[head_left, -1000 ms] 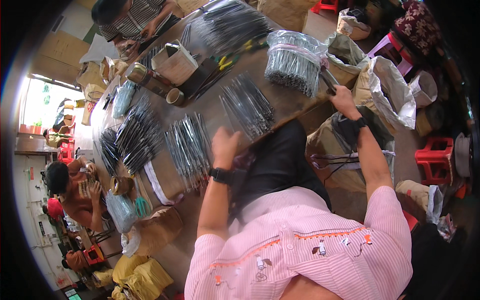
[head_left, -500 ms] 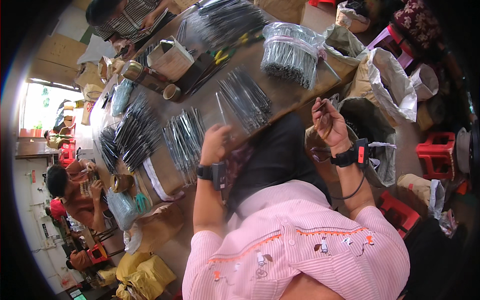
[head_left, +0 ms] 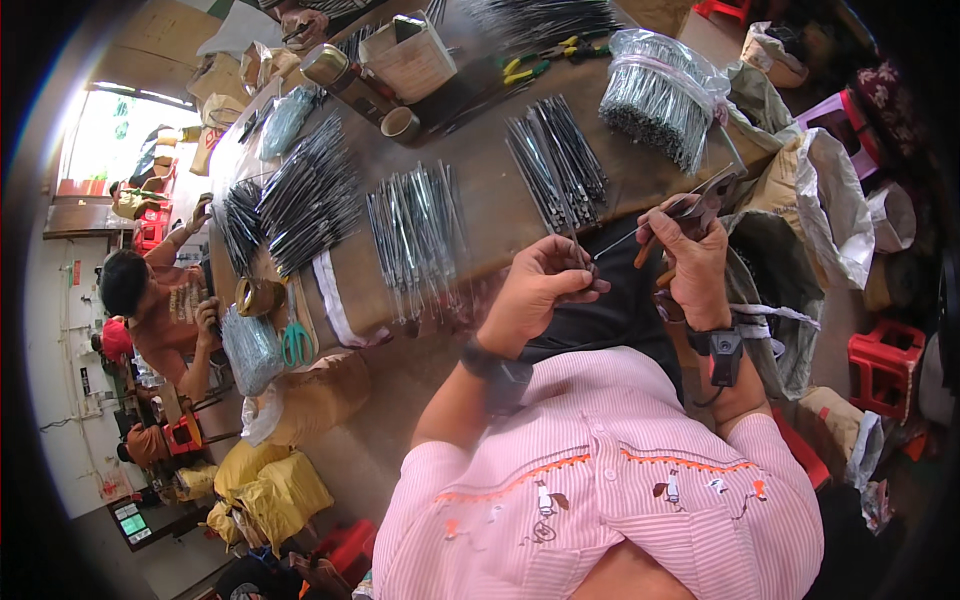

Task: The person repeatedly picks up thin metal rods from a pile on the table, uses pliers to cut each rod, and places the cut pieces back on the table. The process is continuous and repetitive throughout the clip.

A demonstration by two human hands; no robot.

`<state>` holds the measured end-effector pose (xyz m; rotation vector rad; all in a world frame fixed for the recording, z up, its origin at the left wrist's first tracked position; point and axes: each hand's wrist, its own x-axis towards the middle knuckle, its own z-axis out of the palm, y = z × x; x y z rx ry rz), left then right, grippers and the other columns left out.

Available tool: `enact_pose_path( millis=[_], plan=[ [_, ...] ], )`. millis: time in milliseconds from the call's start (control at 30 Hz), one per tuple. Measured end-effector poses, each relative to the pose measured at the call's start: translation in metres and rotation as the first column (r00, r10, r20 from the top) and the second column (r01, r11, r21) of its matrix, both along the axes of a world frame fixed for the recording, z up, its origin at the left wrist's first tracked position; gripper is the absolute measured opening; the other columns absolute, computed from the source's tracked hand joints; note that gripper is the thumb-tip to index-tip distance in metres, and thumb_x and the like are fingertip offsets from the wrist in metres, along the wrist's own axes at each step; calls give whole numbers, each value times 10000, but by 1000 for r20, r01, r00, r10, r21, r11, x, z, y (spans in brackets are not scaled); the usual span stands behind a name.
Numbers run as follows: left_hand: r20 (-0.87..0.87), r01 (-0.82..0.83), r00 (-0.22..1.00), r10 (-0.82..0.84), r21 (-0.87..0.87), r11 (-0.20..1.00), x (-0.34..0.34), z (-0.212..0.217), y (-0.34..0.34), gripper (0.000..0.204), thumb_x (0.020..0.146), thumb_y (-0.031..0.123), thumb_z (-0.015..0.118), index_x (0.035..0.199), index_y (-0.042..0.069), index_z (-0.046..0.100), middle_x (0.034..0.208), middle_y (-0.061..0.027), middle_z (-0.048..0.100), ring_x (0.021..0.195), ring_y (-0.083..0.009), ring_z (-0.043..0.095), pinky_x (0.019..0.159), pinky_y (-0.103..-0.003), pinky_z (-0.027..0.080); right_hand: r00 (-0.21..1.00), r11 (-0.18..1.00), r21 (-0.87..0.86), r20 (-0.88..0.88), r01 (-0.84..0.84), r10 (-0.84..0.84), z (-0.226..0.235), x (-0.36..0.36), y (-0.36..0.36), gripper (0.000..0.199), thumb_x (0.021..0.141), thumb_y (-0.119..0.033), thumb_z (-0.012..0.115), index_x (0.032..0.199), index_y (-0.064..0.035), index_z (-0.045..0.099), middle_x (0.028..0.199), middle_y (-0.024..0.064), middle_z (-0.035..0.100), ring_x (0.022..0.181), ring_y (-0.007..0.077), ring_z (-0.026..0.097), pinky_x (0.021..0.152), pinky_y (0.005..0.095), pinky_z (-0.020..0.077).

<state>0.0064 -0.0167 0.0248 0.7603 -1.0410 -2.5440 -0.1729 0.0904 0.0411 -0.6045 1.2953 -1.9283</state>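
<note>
My left hand is closed in a pinch on a thin metal strip in front of my lap. My right hand grips a hand tool with orange-brown handles; its grey metal part sticks out beyond the fingers, and its exact kind is unclear. A slim bright piece spans the gap between the hands; which one holds it, I cannot tell. Closest on the table lies a bundle of dark metal strips. Left of it are a row of shinier strips and a larger dark pile.
A plastic-wrapped bundle of strips stands at the table's right end. Yellow-handled pliers, a box and a tape roll lie farther back. Green scissors hang left. Open sacks crowd the right. Co-workers sit left and opposite.
My left hand has come right from the table edge, closer to my right hand, and now pinches a strip. The right hand has turned, showing more of its tool. The view has shifted.
</note>
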Motion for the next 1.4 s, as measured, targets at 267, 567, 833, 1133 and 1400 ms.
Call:
enact_pose_path(
  millis=[267, 567, 833, 1133, 1400],
  plan=[
    [-11, -17, 1000, 15, -183, 983, -3, -3, 3, 160, 803, -19, 686, 920, 14, 583, 851, -74, 664, 766, -175, 674, 692, -261, 547, 998, 999, 17, -47, -28, 29, -5, 7, 3, 95, 874, -60, 661, 936, -17, 603, 833, 81, 660, 727, 148, 635, 585, 257, 517],
    [-42, -45, 998, 36, -247, 968, -2, -1, 3, 166, 795, -14, 711, 923, -6, 606, 870, -82, 676, 772, -155, 669, 701, -251, 540, 995, 1000, 25, -95, -13, 15, -7, 8, 6, 93, 874, -53, 658, 932, -4, 605, 824, 83, 662, 718, 141, 636, 563, 253, 519],
    [44, -37, 998, 52, -302, 953, -3, -5, 1, 183, 801, -30, 698, 961, -30, 609, 863, -91, 674, 776, -158, 670, 683, -254, 557, 992, 993, 101, -109, -53, 64, -18, 28, 1, 157, 861, -13, 658, 1004, -2, 593, 835, 60, 665, 702, 129, 643, 545, 248, 514],
    [118, 111, 990, -82, -263, 958, 13, -12, -4, 231, 797, -49, 669, 1020, -36, 608, 856, -75, 661, 757, -156, 671, 676, -256, 552, 989, 975, 169, 12, -147, 147, -24, 8, -9, 200, 869, -49, 655, 1055, 12, 615, 845, 69, 672, 688, 101, 612, 521, 222, 485],
    [121, 260, 964, -237, -242, 935, 10, 8, -3, 323, 822, -29, 626, 1136, -48, 554, 910, -72, 635, 817, -167, 656, 694, -261, 525, 966, 943, 224, 141, -245, 217, -25, 6, -11, 215, 851, -80, 692, 1041, -15, 616, 844, 78, 675, 643, 120, 623, 553, 229, 504]
  ],
)
